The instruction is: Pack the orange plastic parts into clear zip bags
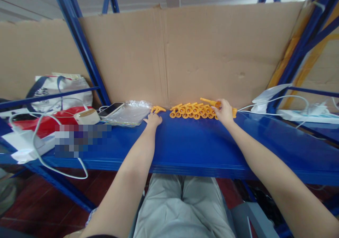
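Observation:
My right hand (224,111) is closed around an orange funnel-shaped plastic piece (209,101), with its thin stem pointing left and its wider end at my fingers. Below and to the left of that hand, several similar orange pieces (195,116) are stacked in rows, their round hollow ends facing me. My left hand (153,118) rests on the blue shelf with its fingers spread. Just beyond its fingertips lie a few loose orange pieces (159,109); whether the fingers touch them is hard to see.
Left of my left hand lie a clear plastic bag (132,113) and a phone (112,109). White cables, a white adapter (87,116) and a cloth bag (63,89) crowd the far left. A cardboard sheet (212,54) stands behind the blue shelf (190,146). A power strip (309,116) is at the right.

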The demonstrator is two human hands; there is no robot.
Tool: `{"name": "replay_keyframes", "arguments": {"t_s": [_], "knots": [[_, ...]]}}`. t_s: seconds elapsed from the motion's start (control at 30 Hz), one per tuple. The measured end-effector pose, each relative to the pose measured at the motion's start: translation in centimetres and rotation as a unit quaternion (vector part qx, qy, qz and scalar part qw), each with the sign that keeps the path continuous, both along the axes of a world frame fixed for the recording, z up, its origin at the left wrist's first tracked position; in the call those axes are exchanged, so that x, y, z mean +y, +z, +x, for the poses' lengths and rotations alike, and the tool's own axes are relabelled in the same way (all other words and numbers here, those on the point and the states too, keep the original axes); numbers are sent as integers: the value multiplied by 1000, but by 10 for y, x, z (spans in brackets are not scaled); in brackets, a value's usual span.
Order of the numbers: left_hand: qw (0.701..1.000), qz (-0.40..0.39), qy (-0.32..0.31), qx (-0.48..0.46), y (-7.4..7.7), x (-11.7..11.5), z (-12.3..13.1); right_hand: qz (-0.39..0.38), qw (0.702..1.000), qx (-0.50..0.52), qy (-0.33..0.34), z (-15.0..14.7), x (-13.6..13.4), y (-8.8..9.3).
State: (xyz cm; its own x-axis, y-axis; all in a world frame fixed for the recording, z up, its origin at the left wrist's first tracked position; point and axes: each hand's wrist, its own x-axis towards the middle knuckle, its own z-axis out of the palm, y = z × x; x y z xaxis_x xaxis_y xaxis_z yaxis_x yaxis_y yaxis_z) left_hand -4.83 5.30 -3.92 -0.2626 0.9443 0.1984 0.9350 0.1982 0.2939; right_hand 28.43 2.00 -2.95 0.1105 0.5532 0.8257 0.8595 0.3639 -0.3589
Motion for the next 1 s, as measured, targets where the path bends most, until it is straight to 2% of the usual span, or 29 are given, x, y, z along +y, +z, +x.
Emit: {"name": "replay_keyframes", "arguments": {"t_s": [0.3, 0.47, 0.77, 1.0], "knots": [[996, 23, -58, 60, 6, -5, 10, -53, 985, -155, -54, -23, -3, -3], [994, 28, -71, 72, 11, -9, 14, -88, 962, -255, -44, -32, 2, -8], [988, -4, -113, 103, 20, -16, 24, -139, 953, -263, -64, -37, -6, -7], [979, -49, -142, 136, 27, -25, 36, -174, 917, -344, -103, -42, -7, 6]]}}
